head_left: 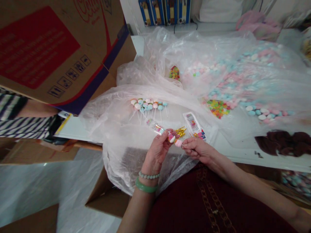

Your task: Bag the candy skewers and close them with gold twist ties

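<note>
The left hand (156, 152) and right hand (198, 150) were raised close together, fingers curled, over a clear plastic sheet (126, 161) near the front edge of the surface (243, 157). The left hand pinched a pink-and-white candy (171, 138) with a printed clear packet (154, 126) running back from it. The right hand pinched a pink candy (178, 143); any link between the two was hidden by the fingers. Gold tinsel (180, 131) and a second packet (193, 126) lay just beyond. Candies on sticks (148, 105) and loose sweets (218, 108) lay farther back. A cardboard box (48, 48) obstructed the left corner, above a co-worker's striped sleeve (14, 113).
</note>
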